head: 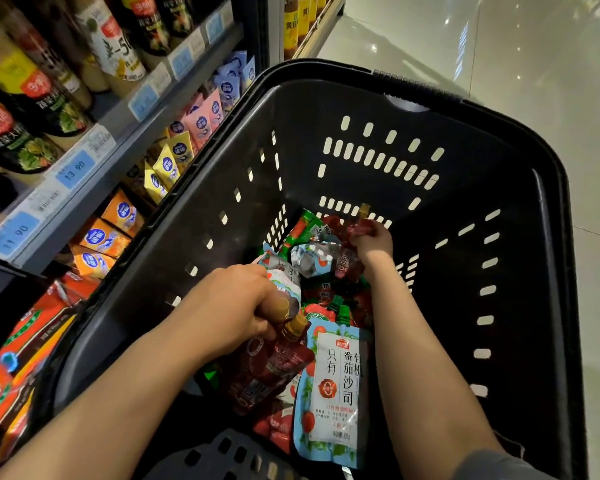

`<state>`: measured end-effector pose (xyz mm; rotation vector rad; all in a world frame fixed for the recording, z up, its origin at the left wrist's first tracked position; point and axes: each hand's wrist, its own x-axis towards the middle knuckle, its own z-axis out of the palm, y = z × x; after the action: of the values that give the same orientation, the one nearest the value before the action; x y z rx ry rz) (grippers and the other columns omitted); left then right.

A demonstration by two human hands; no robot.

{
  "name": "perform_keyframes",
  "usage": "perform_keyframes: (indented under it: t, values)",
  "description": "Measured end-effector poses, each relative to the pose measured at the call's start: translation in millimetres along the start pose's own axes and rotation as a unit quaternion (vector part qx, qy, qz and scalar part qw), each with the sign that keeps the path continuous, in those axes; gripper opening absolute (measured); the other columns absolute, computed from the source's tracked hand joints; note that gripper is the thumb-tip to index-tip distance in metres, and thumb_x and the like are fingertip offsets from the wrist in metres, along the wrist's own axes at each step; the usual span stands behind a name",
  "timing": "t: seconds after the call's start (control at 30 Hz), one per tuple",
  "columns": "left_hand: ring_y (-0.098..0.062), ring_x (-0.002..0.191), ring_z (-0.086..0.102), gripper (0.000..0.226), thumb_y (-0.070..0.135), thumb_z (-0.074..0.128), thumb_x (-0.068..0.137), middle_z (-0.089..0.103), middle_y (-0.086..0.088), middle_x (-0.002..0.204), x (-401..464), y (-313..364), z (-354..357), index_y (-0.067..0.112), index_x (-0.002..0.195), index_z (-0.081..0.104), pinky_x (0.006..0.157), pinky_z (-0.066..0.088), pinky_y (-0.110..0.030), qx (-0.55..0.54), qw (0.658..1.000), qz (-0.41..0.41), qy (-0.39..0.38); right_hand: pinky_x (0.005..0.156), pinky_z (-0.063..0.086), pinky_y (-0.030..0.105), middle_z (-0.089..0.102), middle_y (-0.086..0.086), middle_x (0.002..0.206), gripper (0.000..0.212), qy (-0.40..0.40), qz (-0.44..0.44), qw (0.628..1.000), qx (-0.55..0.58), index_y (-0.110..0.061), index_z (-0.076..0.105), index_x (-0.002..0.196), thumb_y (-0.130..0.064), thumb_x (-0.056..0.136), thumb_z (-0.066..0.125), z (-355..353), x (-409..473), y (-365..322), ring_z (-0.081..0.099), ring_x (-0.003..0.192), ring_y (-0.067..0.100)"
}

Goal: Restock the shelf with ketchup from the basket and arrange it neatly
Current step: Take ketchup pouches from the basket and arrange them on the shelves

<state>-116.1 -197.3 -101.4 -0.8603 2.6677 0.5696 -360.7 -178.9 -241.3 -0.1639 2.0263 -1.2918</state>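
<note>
A deep black basket (520,216) holds several ketchup pouches, red, green-capped and light blue. My left hand (229,310) is inside near the left wall and grips a bunch of pouches by their tops, among them a dark red pouch with a gold cap (274,362) and a light blue one. Deeper in, my right hand (373,242) grips another dark red gold-capped pouch (355,223) at the far end of the pile. A large light blue and white pouch (333,386) lies between my forearms.
The shelf (94,157) runs along the left with blue price tags; dressing bottles (21,98) stand above, blue, pink, yellow and orange pouches (174,157) below, red and orange packs (25,348) lowest. Glossy floor (499,57) lies beyond the basket.
</note>
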Motion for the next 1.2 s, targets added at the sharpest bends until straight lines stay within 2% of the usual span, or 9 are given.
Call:
perform_keyframes:
  t: [0.17,0.23,0.33,0.47,0.63,0.77,0.83,0.97,1.2]
  values:
    - [-0.009,0.096,0.052,0.025,0.043,0.073,0.076,0.053,0.01,0.101,-1.2,0.8,0.0,0.024,0.081,0.057,0.073,0.037,-0.025,-0.002,1.0,-0.004,-0.008,0.077,0.056,0.043,0.064,0.008,0.109,0.033,-0.094,0.022,0.976,0.195,-0.021,0.054,0.116,-0.007,0.088,0.062,3.9,-23.3,-12.8,0.065,0.093,0.028]
    - [-0.009,0.095,0.052,0.026,0.043,0.073,0.076,0.053,0.01,0.1,-1.4,1.1,-0.4,0.026,0.078,0.053,0.071,0.036,-0.025,-0.001,1.0,-0.006,-0.009,0.07,0.057,0.039,0.064,0.009,0.111,0.027,-0.132,0.038,0.973,0.187,-0.021,0.056,0.114,-0.017,0.089,0.064,10.3,-26.6,-9.6,0.066,0.089,0.026]
    - [-0.009,0.096,0.052,0.027,0.044,0.072,0.077,0.053,0.011,0.102,-2.2,2.2,-2.0,0.029,0.078,0.049,0.076,0.04,-0.026,0.001,1.0,-0.004,-0.012,0.07,0.055,0.036,0.065,0.01,0.114,0.024,-0.13,0.042,0.99,0.028,-0.017,0.059,0.11,-0.026,0.089,0.064,25.7,-24.7,6.2,0.065,0.084,0.023]
    - [-0.009,0.1,0.053,0.021,0.045,0.07,0.079,0.051,0.014,0.106,-1.9,2.0,-2.8,0.034,0.085,0.054,0.083,0.044,-0.027,-0.007,1.0,0.001,-0.017,0.087,0.051,0.039,0.063,0.0,0.107,0.04,-0.032,-0.097,0.961,-0.258,-0.021,0.062,0.1,-0.058,0.084,0.057,25.5,-7.6,17.0,0.06,0.096,0.023]
    - [-0.007,0.101,0.052,0.028,0.047,0.067,0.081,0.051,0.015,0.11,-1.4,2.1,-2.3,0.034,0.105,0.061,0.085,0.044,-0.028,0.0,1.0,0.004,-0.026,0.094,0.038,0.034,0.055,0.022,0.123,0.032,0.065,-0.139,0.924,-0.35,-0.001,0.059,0.12,-0.005,0.091,0.046,-15.1,35.2,29.9,0.05,0.115,0.035]
    - [-0.007,0.102,0.053,0.028,0.044,0.069,0.08,0.05,0.017,0.107,-0.7,0.4,-2.2,0.034,0.106,0.062,0.084,0.044,-0.028,-0.01,1.0,0.005,-0.023,0.1,0.034,0.03,0.042,0.014,0.142,0.039,-0.017,-0.071,0.87,-0.488,-0.002,0.043,0.136,-0.01,0.1,0.033,-25.2,53.9,49.1,0.041,0.129,0.03]
    - [-0.007,0.102,0.052,0.029,0.044,0.069,0.08,0.05,0.017,0.107,0.1,-0.7,-1.8,0.034,0.107,0.062,0.083,0.043,-0.027,-0.01,1.0,0.01,-0.022,0.093,0.038,0.03,0.045,0.01,0.141,0.039,-0.069,-0.104,0.842,-0.525,-0.007,0.045,0.136,-0.02,0.102,0.031,-32.6,58.1,57.2,0.046,0.124,0.027]
    - [-0.005,0.104,0.051,0.028,0.047,0.066,0.082,0.049,0.017,0.111,1.2,-1.4,0.5,0.036,0.107,0.059,0.086,0.043,-0.026,0.007,0.999,0.014,-0.029,0.077,0.04,0.025,0.064,0.009,0.116,0.03,-0.035,-0.11,0.894,-0.432,-0.015,0.065,0.114,-0.025,0.097,0.043,-41.1,71.2,67.2,0.059,0.102,0.027]
    - [-0.006,0.105,0.051,0.027,0.045,0.064,0.084,0.048,0.017,0.11,1.2,0.2,-0.7,0.038,0.109,0.058,0.084,0.042,-0.023,0.007,1.0,0.023,-0.02,0.08,0.049,0.027,0.065,0.021,0.104,0.028,0.006,-0.134,0.96,-0.246,-0.003,0.07,0.089,0.016,0.078,0.052,-32.9,61.7,60.1,0.062,0.098,0.033]
